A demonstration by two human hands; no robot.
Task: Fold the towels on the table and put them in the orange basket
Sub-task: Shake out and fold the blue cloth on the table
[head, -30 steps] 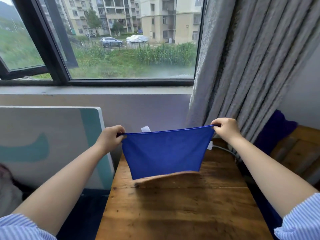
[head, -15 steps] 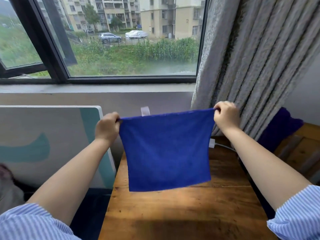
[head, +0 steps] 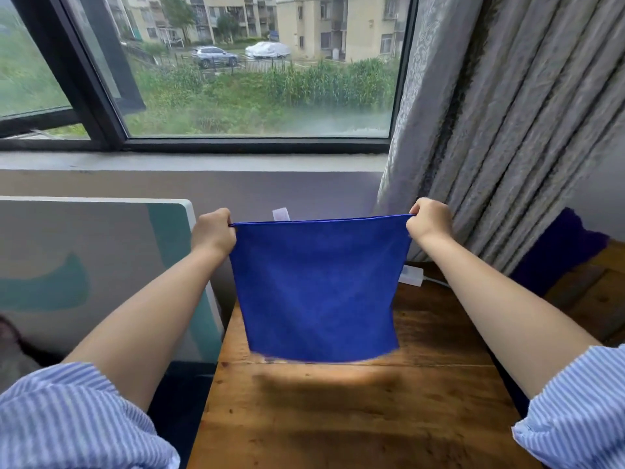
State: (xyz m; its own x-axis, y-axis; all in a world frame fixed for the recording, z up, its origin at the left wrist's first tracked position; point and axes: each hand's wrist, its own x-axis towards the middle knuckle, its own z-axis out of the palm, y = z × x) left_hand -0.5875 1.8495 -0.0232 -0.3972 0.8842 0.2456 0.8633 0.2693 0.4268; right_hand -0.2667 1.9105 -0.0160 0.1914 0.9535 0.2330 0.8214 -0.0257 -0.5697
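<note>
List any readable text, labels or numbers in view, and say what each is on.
None can be read.
White tag behind the blue towel: nothing legible on it.
White panel left of the table: teal shapes only, no letters.
Parked cars outside: plates too small.

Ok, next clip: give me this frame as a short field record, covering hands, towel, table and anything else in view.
left hand: grip closed on the towel's top left corner
right hand: grip closed on the towel's top right corner
blue towel: held up, spread flat, top edge taut, unfolded
towel bottom edge: blurred; contact with the table cannot be told
wooden table: bare in the near part
white adapter: on the table's far right, partly behind the towel
orange basket: not in view
</note>
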